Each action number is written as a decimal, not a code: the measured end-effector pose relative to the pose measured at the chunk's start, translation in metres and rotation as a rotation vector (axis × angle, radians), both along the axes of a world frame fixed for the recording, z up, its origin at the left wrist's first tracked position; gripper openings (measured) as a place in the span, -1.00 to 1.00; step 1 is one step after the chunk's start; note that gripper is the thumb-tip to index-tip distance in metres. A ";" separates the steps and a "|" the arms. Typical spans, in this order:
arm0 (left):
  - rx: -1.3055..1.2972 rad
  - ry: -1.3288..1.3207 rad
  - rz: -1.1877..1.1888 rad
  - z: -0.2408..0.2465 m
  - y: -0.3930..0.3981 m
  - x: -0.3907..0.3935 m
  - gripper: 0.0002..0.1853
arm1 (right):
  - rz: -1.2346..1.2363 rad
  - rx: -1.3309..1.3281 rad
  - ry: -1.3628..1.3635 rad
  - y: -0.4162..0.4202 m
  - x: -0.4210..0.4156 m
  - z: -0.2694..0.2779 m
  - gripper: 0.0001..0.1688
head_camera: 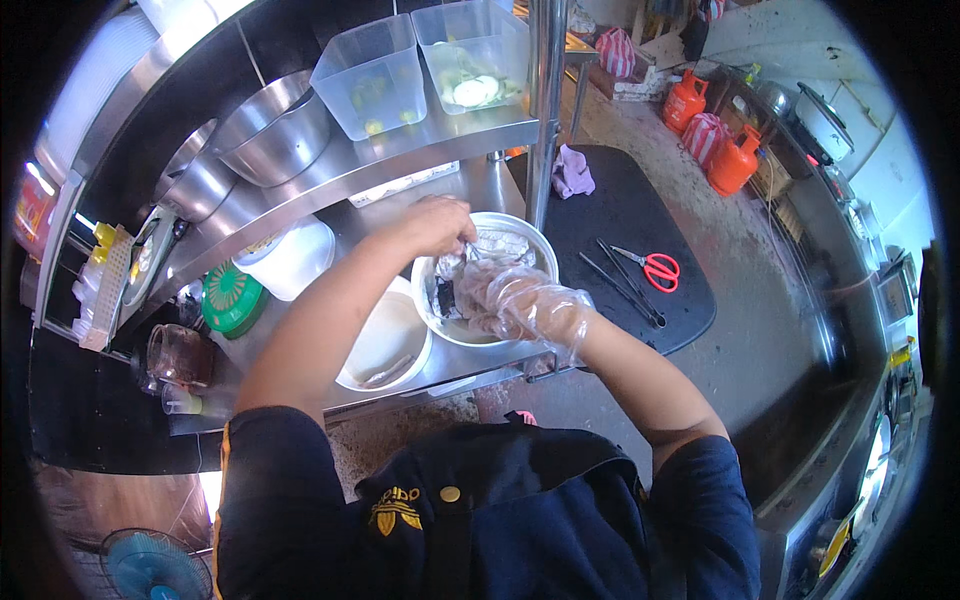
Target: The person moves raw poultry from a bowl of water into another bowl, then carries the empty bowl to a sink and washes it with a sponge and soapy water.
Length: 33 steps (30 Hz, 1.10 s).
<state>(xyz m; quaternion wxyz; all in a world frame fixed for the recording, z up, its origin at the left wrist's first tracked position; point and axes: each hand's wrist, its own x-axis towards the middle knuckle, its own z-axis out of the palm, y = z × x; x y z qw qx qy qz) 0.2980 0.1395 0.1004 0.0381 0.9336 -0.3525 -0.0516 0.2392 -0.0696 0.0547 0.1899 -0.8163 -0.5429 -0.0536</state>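
Note:
A round white tub (552, 262) stands before me on the steel table, with a crumpled silvery bag or sheet (504, 241) inside it. My left hand (444, 223) is bare and reaches over the tub's far left rim. Its fingertips pinch the edge of the silvery material. In a loose clear plastic glove, my right hand (517, 300) is down in the tub, against that material. Its fingers are partly hidden, so whether they grip anything is unclear. Closer to me on the left, a second white tub (386, 330) holds a thin greyish-pink piece (391, 370).
Steel tongs (626, 285) and red-handled scissors (656, 268) lie on a black board (630, 202) at right, near a purple cloth (573, 172). A steel post (545, 112) and a shelf (360, 166) with bowls and clear bins rise behind. A green lid (232, 296) is at left.

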 end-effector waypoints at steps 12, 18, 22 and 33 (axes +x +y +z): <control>0.198 -0.049 0.105 -0.024 0.009 -0.036 -0.31 | 0.175 0.006 -0.250 0.002 0.012 -0.084 -0.60; 0.222 -0.115 0.143 -0.035 0.002 -0.039 -0.33 | 0.085 -0.354 0.192 0.013 0.023 -0.067 -0.56; -0.112 -0.108 0.227 -0.018 0.021 -0.058 -0.41 | 0.110 -0.050 -0.180 0.004 0.011 -0.047 -0.72; -0.148 0.770 0.549 -0.116 0.115 -0.160 -0.63 | -0.056 -0.266 0.044 0.019 -0.003 -0.001 -0.69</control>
